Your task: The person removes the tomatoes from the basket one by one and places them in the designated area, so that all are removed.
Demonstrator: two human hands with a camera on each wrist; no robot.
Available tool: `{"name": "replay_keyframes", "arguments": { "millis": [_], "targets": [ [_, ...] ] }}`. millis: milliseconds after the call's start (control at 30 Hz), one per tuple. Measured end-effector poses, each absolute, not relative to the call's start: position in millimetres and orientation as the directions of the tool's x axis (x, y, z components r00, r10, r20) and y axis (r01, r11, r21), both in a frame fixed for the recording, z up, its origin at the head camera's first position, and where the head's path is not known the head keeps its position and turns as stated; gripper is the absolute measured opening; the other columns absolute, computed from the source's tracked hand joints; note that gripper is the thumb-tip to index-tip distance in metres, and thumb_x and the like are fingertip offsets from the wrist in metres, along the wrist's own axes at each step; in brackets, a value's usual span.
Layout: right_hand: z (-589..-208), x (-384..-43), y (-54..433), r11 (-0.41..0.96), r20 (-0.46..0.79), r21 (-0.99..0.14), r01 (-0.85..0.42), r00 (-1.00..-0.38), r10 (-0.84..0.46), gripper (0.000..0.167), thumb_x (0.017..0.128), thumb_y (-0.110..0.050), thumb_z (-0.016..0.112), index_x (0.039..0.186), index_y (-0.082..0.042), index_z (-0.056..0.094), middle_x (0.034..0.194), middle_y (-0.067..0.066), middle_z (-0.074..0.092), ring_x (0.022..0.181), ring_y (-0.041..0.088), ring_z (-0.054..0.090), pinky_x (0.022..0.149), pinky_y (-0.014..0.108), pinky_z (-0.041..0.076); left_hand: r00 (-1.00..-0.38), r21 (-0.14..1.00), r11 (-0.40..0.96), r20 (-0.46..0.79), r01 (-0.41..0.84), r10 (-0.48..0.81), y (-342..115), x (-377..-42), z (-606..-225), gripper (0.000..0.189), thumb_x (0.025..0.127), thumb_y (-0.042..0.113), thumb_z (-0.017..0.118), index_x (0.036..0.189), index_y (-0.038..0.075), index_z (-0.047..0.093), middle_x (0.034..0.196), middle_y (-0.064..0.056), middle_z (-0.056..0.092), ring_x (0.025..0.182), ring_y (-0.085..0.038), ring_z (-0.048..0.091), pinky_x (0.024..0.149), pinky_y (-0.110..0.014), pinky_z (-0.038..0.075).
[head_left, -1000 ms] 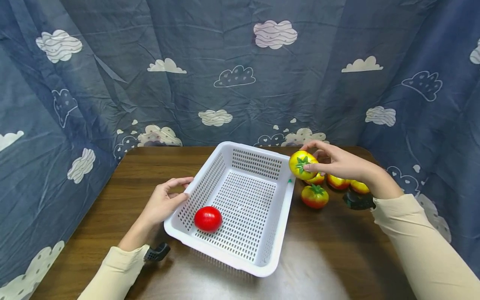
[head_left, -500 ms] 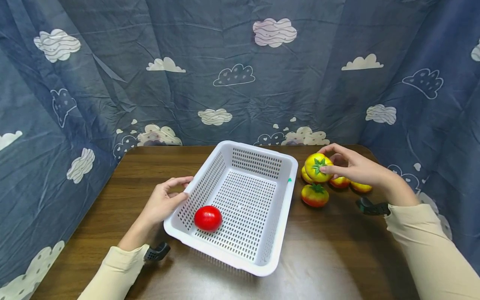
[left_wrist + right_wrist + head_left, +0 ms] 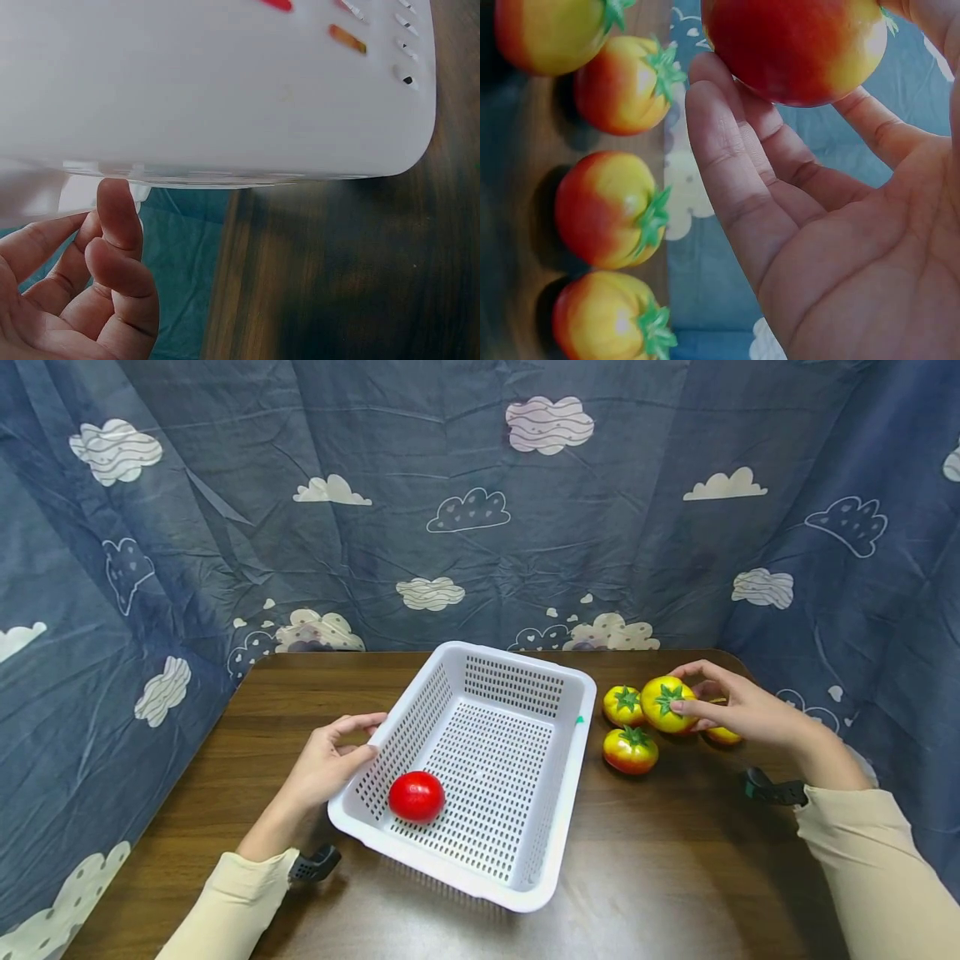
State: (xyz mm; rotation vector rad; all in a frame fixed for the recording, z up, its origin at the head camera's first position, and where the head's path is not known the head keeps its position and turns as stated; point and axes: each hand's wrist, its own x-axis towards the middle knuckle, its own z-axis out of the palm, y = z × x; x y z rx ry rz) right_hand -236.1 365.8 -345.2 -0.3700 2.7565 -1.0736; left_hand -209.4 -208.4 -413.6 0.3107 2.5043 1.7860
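My right hand holds a yellow-and-red tomato between thumb and fingers, its green leafy top facing left in the head view. In the right wrist view this tomato shows its red underside above the palm. At the left side of a white perforated basket, my left hand grips the rim with thumb and fingers. The left wrist view has curled fingers right at the basket's edge. Inside the basket, near its front left corner, lies a glossy red round fruit.
Several more yellow-and-red tomatoes rest on the wooden table right of the basket, including a front tomato and a back tomato. Another tomato is partly hidden by the right hand. A blue cloud-print curtain hangs behind the table.
My right hand has moved right with the held tomato, from beside the basket's right rim to over the other tomatoes. The left hand, basket and red fruit have stayed put.
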Motion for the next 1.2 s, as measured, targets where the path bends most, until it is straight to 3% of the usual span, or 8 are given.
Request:
{"name": "replay_keyframes", "arguments": {
  "millis": [400,633,867,1200],
  "targets": [
    [-366.0,-233.6,385.6,0.7,-0.102,-0.706,-0.105,-0.964,-0.247,0.05,0.109,-0.026,0.06,0.152,-0.01,0.041,0.117,0.018,0.063,0.082,0.019,0.07,0.071,0.027,0.064,-0.979,0.937,0.321,0.075,0.135,0.192,-208.7,-210.1,-413.8,0.045,0.1,0.002,0.064,0.145,0.004,0.065,0.129,-0.024,0.058,0.081,-0.028,0.079,0.075,-0.038,0.069],
    [-380.1,-229.9,398.3,0.671,-0.132,-0.738,-0.066,-0.962,-0.241,0.052,0.109,-0.025,0.061,0.152,-0.005,0.038,0.131,0.026,0.055,0.09,0.012,0.069,0.078,0.028,0.067,-0.978,0.939,0.319,0.072,0.132,0.195,-208.9,-209.7,-413.6,0.046,0.1,0.003,0.065,0.146,0.005,0.065,0.13,-0.024,0.058,0.085,-0.03,0.08,0.076,-0.039,0.069],
    [-392.9,-225.1,406.4,0.686,-0.168,-0.727,-0.039,-0.958,-0.233,0.054,0.109,-0.029,0.06,0.151,-0.003,0.038,0.131,0.027,0.055,0.094,0.01,0.066,0.078,0.029,0.067,-0.979,0.942,0.309,0.07,0.128,0.194,-209.0,-209.7,-413.3,0.046,0.1,0.003,0.064,0.145,0.004,0.065,0.129,-0.025,0.057,0.087,-0.03,0.08,0.075,-0.041,0.069],
    [-408.7,-221.2,413.2,0.721,-0.223,-0.693,-0.009,-0.948,-0.227,0.061,0.111,-0.036,0.056,0.155,0.0,0.036,0.143,0.032,0.05,0.101,0.02,0.067,0.079,0.03,0.064,-0.978,0.947,0.297,0.068,0.125,0.197,-207.6,-208.5,-411.6,0.046,0.099,0.001,0.064,0.145,0.003,0.064,0.128,-0.024,0.057,0.086,-0.027,0.081,0.074,-0.041,0.069]
  ]
}}
